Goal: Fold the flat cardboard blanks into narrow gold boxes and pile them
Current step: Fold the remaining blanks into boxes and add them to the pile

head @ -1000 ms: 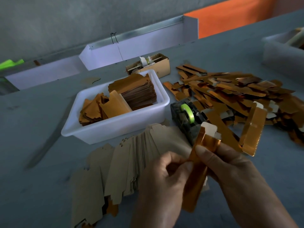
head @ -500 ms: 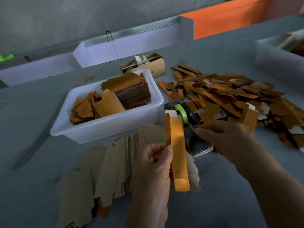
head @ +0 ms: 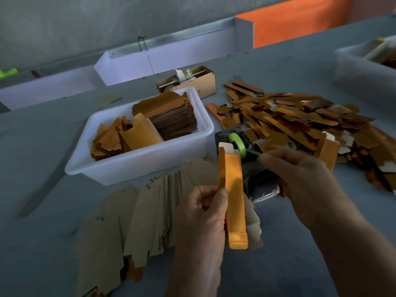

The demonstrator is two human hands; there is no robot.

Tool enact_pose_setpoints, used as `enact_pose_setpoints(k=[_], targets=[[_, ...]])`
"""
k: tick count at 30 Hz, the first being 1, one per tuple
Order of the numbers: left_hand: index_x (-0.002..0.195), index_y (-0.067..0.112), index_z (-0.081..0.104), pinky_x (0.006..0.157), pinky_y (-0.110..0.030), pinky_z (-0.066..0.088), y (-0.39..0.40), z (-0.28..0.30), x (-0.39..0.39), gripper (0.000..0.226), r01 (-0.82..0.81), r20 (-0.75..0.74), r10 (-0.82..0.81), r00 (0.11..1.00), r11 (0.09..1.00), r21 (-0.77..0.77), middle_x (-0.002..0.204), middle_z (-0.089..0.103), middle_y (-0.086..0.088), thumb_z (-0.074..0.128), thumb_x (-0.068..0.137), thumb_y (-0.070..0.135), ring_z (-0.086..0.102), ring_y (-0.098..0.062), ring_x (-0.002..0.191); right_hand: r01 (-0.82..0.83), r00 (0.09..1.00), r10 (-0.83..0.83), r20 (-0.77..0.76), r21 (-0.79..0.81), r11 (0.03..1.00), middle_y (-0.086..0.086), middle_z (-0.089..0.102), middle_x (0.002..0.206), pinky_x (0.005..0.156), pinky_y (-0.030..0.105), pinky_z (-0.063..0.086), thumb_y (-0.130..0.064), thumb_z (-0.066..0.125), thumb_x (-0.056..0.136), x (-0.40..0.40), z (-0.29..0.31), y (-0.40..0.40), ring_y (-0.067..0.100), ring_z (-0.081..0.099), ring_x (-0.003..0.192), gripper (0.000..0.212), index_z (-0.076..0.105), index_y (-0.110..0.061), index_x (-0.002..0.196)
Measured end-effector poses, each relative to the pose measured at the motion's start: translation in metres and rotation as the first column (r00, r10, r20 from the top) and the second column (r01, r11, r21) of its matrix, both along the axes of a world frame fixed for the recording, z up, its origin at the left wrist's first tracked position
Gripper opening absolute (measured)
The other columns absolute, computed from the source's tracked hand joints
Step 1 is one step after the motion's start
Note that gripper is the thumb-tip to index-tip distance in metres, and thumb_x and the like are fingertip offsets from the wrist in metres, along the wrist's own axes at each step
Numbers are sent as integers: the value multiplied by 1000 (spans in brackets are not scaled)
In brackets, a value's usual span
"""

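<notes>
Grey worktable in dim light | white trough along far edge | grey wall | orange panel at far right corner

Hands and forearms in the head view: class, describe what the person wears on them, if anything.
Nothing is worn that shows: the left hand and right hand are bare, without gloves, rings or a watch. Both forearms are bare too, with no sleeve in view.

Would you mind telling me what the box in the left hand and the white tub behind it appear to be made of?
The narrow gold box, held by the left hand, looks like thin card with a shiny gold foil face: it has creased folds, stitch-like perforations and a plain pale flap on top. The white tub seems moulded plastic, smooth and slightly translucent with a rounded rim.
</notes>
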State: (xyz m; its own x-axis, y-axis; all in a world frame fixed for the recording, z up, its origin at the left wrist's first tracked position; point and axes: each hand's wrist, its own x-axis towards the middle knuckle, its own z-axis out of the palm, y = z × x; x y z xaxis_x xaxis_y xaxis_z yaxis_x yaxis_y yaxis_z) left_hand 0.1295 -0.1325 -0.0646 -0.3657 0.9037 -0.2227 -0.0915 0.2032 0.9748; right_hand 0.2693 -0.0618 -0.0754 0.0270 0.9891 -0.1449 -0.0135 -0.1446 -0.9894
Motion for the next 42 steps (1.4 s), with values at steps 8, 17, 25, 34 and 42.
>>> enact_pose_setpoints(k=[8, 17, 25, 34, 42], targets=[[79, 14, 62, 40, -13, 41, 1, 3, 0, 13, 66, 1, -66, 998, 995, 68, 63, 63, 0, 61, 89, 22, 55, -5, 48, 80, 877, -170, 450, 212, 974, -13, 50, 119, 72, 23, 43, -23, 66, 82, 1, -16, -24, 4, 52, 89, 13, 64, -23, 70], [83, 22, 61, 52, -16, 48, 27, 9, 27, 7, 206, -61, -200, 978, 971, 118, 77, 71, 2, 62, 90, 23, 66, -7, 66, 118, 894, -213, 394, 252, 960, -19, 53, 107, 74, 27, 45, -19, 67, 82, -4, -22, -26, 7, 54, 93, 18, 62, -31, 70], [79, 24, 62, 52, -14, 48, 39, -7, 33, 12, 199, -136, -191, 972, 979, 47, 63, 66, 11, 65, 89, 20, 62, 2, 58, 77, 845, -238, 479, 331, 941, -12, 52, 108, 71, 22, 48, -18, 64, 84, -3, -25, -24, 10, 54, 89, 4, 67, -21, 84], [87, 24, 65, 66, -24, 52, 41, 0, 30, 4, 226, -167, -226, 960, 974, -19, 88, 70, 3, 66, 88, 28, 67, -10, 79, 64, 832, -224, 507, 313, 948, -6, 62, 96, 59, 18, 36, -20, 60, 87, 18, -16, -32, 5, 53, 75, 10, 61, -27, 80], [83, 14, 66, 43, -15, 42, 31, 8, 18, 7, 272, -116, -269, 956, 962, 7, 62, 66, 4, 66, 87, 20, 57, -3, 47, -188, 972, 135, 193, 290, 938, -13, 68, 80, 55, 20, 51, -32, 56, 63, 25, 22, -44, 2, 63, 71, 21, 69, -38, 78]])
